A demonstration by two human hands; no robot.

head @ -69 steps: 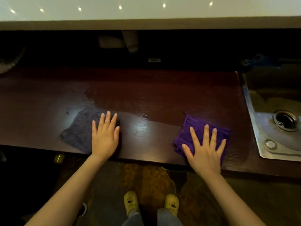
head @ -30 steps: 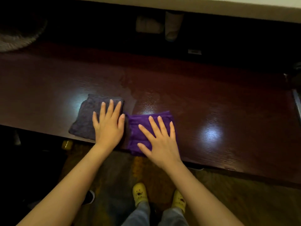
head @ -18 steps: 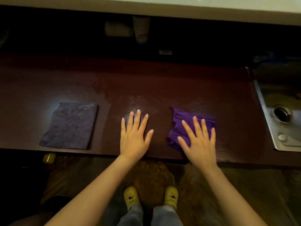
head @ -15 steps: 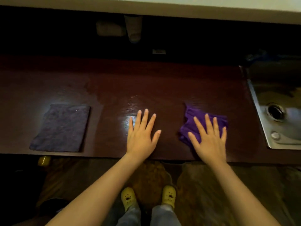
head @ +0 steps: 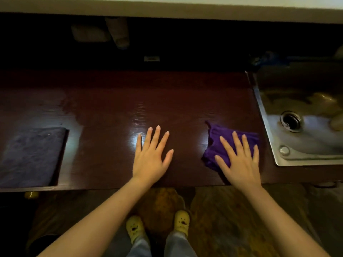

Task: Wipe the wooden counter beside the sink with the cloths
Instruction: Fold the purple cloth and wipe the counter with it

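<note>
1. Right hand (head: 239,160) spread flat, pressing purple cloth (head: 220,143) onto wooden counter (head: 111,112), just beside steel sink (head: 278,158).
2. Left hand (head: 151,156) spread flat on bare wood, no cloth under it.
3. Grey cloth (head: 29,156) lies well apart at the far left.
4. Risk: the purple cloth is bunched and could slip over the front edge or into the sink; the wet sheen at the left could stay unwiped.

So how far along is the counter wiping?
Done: the counter shines damp mid-span. In hand: the right hand presses the purple cloth by the sink. Left: the left hand is bare; the grey cloth lies idle, and the back strip looks dull.
</note>
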